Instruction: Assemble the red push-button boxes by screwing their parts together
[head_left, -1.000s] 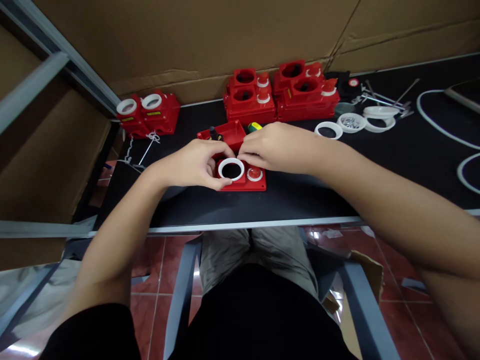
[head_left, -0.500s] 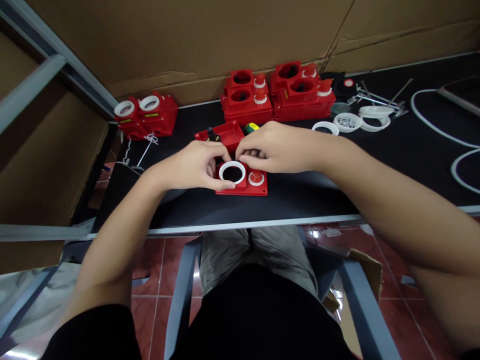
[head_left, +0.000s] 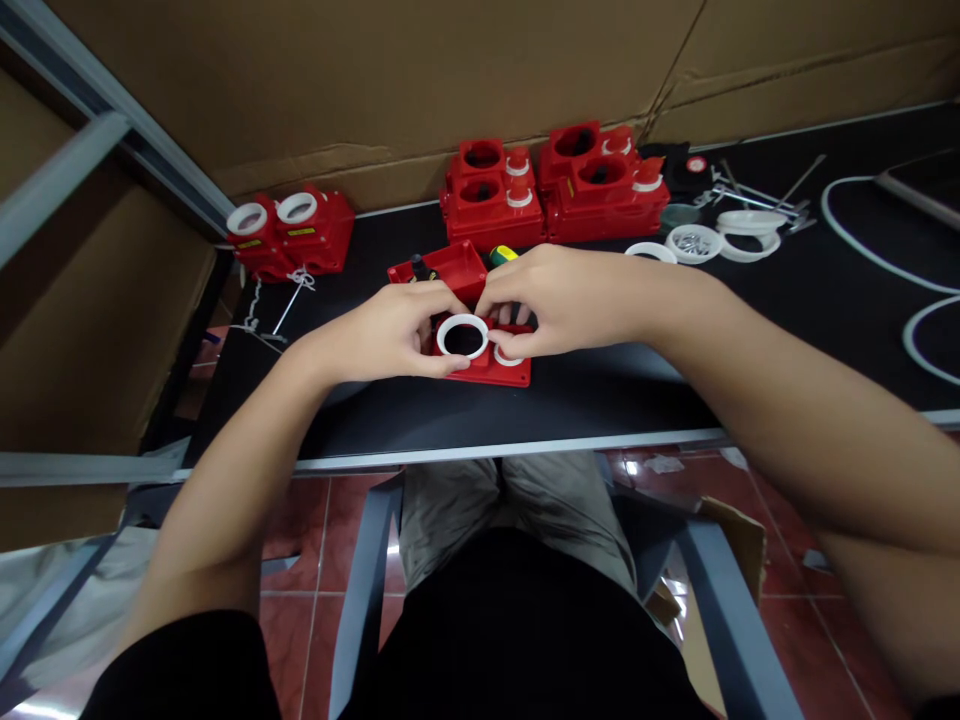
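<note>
Nearest, past the pale edge of your bench, lies the red panel, its near strip and right corner bare of your hands. Toward its right is a white collar, partly under your thumb. The white ring sits around the dark opening at the panel's left; whether it is fully seated I cannot tell.

Your left hand is clamped about the ring from the left, thumb on the near side, forefinger on the far side. Your right hand has just changed: half a second ago its thumb stood clear of the ring; now it has come to the ring's right edge and covers the red button. Its thumb and fingers stand apart, and I cannot tell whether they grip. This suggests the ring is now steadied from both sides.

Just farther lie the open red box and a yellow-green handle. Farther right is a white dish of small metal parts; far left, two red housings carry white rings. At the far middle, more red units show round openings without rings.
</note>
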